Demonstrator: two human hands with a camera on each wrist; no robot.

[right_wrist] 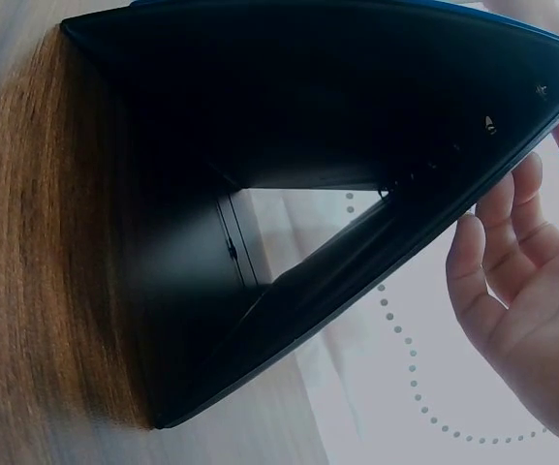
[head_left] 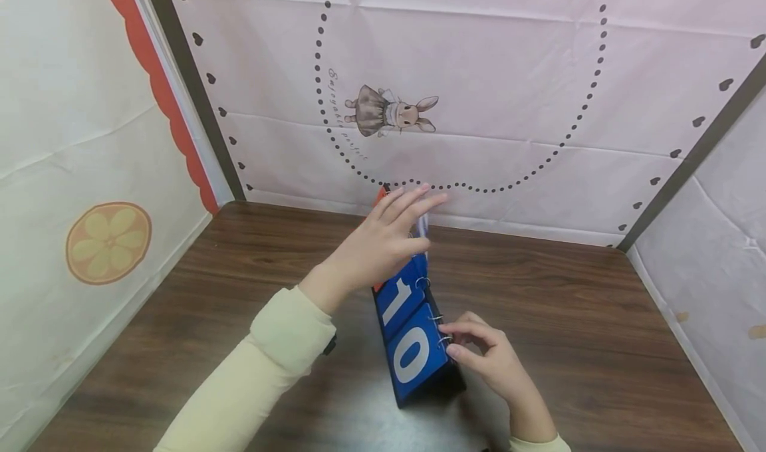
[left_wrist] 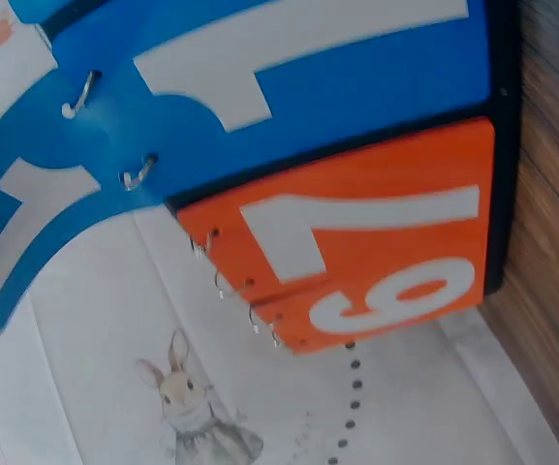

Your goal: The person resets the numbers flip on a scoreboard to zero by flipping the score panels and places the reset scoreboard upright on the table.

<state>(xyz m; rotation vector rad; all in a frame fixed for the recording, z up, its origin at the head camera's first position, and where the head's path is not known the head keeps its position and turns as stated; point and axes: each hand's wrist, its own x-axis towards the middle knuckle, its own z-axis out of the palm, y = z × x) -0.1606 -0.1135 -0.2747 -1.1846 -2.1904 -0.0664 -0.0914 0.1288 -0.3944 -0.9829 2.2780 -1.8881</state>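
Scoreboard (head_left: 413, 329) upright on brown table (head_left: 538, 306), blue 1 and 0 showing; left hand (head_left: 385, 236), fingers fairly straight, touching lifted blue card (left_wrist: 37, 194); right hand (head_left: 487, 352) at top edge, fingers bent, can't tell if pinching.

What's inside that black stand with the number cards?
Inside the black stand is dark, hollow space, with pale dotted cloth visible through the far opening. Shadow covers the deeper corners, so details there can't be seen.
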